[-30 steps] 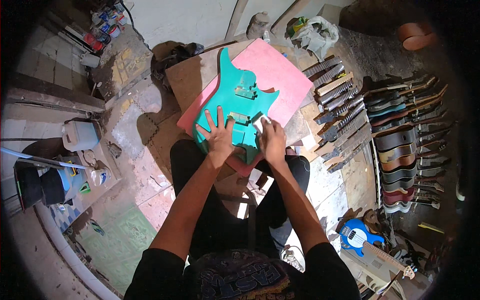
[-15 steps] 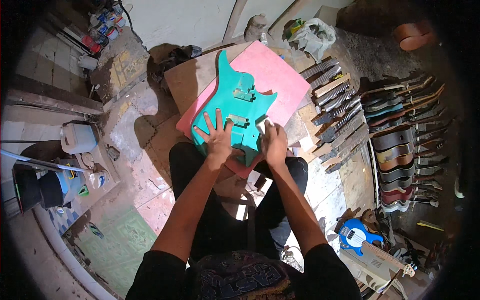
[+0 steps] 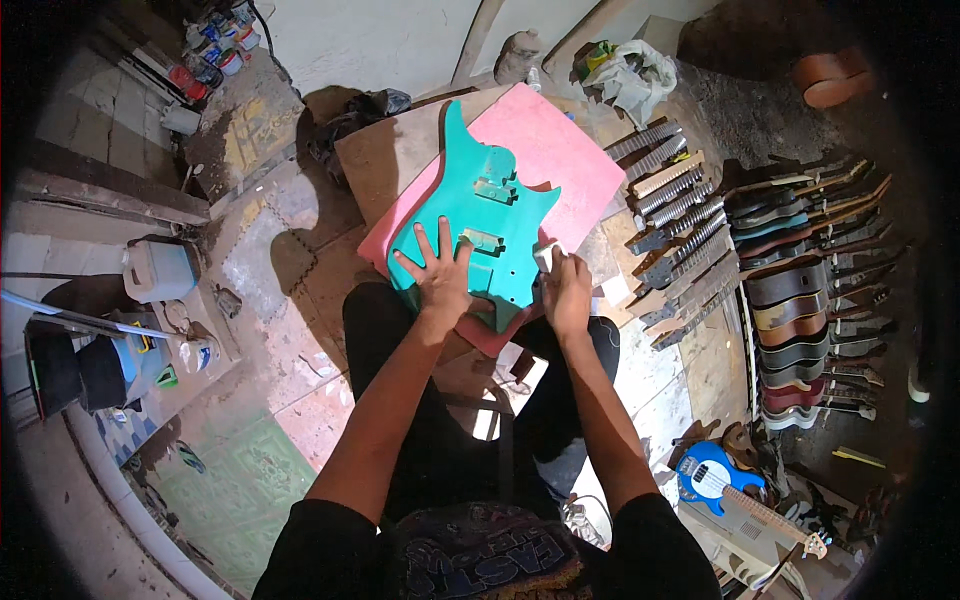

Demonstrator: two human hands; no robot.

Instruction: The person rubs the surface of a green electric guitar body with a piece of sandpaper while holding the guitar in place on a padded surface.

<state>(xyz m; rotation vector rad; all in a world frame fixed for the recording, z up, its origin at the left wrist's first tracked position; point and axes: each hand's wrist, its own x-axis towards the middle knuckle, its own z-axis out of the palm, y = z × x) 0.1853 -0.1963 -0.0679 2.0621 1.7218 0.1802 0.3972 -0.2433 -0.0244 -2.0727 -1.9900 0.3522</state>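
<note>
A teal electric guitar body [image 3: 452, 212] with bare cut-out pickup cavities lies flat on a pink board [image 3: 570, 160] in front of me. My left hand [image 3: 444, 286] rests on its lower left part, palm down with the fingers spread. In my right hand [image 3: 568, 296] is a small pale sanding block [image 3: 547, 257], gripped at the body's lower right edge. The fingers partly cover the block, so its underside is hidden.
Several guitar necks [image 3: 672, 190] lie in a row right of the board, with stacked guitars [image 3: 790, 310] beyond. A blue bass guitar [image 3: 712, 476] is at lower right. Left stands a whitish jerrycan [image 3: 160, 270]; a plastic bag [image 3: 640, 80] sits at the back.
My right hand and the sanding block have shifted right, from over the guitar body's top to its right edge. My left hand stays spread on the body.
</note>
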